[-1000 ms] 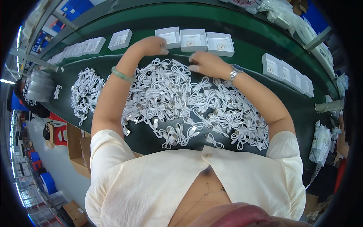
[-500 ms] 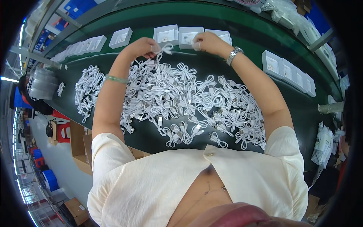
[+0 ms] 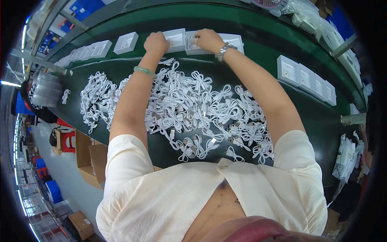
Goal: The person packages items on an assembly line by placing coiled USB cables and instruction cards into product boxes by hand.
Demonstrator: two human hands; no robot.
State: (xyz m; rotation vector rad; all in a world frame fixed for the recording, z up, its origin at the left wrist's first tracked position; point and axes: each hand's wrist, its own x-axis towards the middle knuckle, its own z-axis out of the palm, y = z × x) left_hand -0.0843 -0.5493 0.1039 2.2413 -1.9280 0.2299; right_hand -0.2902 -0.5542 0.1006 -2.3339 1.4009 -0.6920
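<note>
My left hand (image 3: 157, 42) is curled closed at the left side of an open white box (image 3: 177, 49). Its fingertips are hidden behind the hand, so what it holds does not show. My right hand (image 3: 208, 40) reaches over the neighbouring white box (image 3: 194, 52), its bent fingers inside the rim at the left part. Anything pinched there is too small to make out. Below both hands spreads a large pile of coiled white USB cables (image 3: 181, 105) on the dark green table.
More open white boxes stand at the far left (image 3: 102, 49) and far right (image 3: 290, 80), with a single box (image 3: 125, 43) left of my left hand. A separate cable (image 3: 65, 96) lies near a clear plastic stack (image 3: 46, 89). A cardboard box (image 3: 84, 157) stands below the table's left edge.
Both hands have moved farther away to the boxes, the right one also leftward. The white coiled cable at my left hand no longer shows. The boxes there have shifted slightly left.
</note>
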